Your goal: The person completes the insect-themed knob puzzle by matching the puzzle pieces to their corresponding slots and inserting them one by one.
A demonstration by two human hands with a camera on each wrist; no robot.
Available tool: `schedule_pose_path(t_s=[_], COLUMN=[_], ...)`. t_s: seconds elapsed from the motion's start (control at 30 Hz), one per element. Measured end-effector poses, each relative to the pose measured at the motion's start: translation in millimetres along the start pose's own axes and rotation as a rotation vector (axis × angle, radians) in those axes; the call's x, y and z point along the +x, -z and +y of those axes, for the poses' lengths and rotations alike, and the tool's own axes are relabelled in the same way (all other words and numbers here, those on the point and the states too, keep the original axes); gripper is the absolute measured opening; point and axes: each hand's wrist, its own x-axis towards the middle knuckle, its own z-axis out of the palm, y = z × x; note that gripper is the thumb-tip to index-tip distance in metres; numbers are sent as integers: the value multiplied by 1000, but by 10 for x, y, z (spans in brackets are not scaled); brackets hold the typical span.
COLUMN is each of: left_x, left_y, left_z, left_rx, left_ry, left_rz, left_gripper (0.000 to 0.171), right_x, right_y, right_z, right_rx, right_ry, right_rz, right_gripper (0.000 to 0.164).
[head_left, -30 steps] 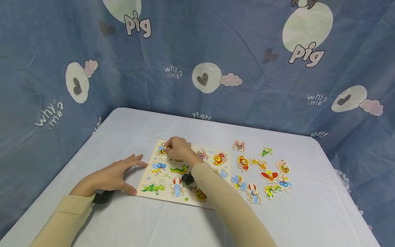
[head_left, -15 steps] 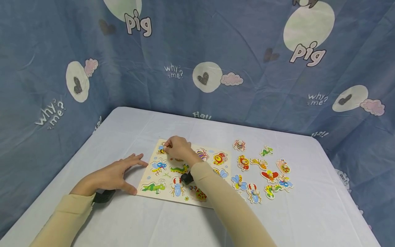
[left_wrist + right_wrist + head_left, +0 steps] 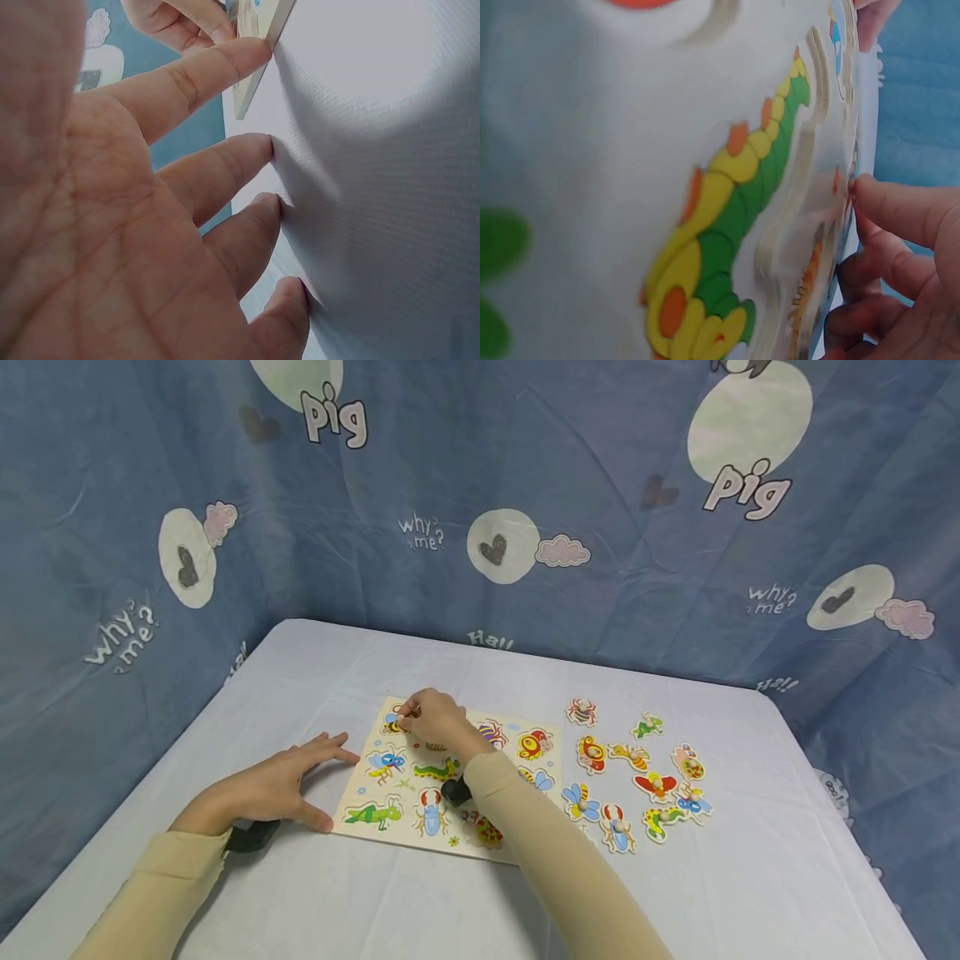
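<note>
A puzzle board [image 3: 465, 848] printed with insects lies on the table. My right hand [image 3: 438, 720] reaches over its far left corner, thumb and fingertips pinched together at a blue, yellow and black bee piece [image 3: 392, 724]; the fingers hide much of the piece. In the right wrist view the fingertips [image 3: 861, 187] are right at the board's surface, beyond a green and yellow caterpillar picture [image 3: 720, 232]. My left hand [image 3: 273, 783] is spread beside the board's left side, thumb at the near corner and index fingertip at the edge. In the left wrist view its other fingertips [image 3: 266, 202] rest on the table.
Several loose knobbed insect pieces lie right of the board, among them a spider [image 3: 581, 712], a grasshopper [image 3: 647, 727], a stag beetle [image 3: 617, 829] and a caterpillar [image 3: 662, 823]. A patterned blue curtain [image 3: 360, 577] hangs behind the white-covered table [image 3: 300, 893].
Almost nothing differs: the right hand stays pinching at the far left corner, and the left hand keeps its place at the board's edge.
</note>
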Motion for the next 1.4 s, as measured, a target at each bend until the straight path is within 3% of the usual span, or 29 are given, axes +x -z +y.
schedule_pose_path(t_s=[0.47, 0.7, 0.87, 1.4], left_x=[2, 5, -1, 18], left_y=[-6, -20, -13, -20], left_z=[1, -9, 8, 2], left_rx=[7, 13, 11, 25], left_ry=[-1, 2, 3, 10], left_rz=[0, 5, 10, 2], left_gripper=[92, 92, 93, 94], right_x=[-85, -91, -101, -323], right_y=[230, 425, 577, 923], right_z=[156, 363, 490, 791], right_rx=[19, 17, 34, 29], right_ry=[59, 81, 49, 11], right_rz=[-87, -51, -30, 19], right_gripper=[24, 26, 27, 28])
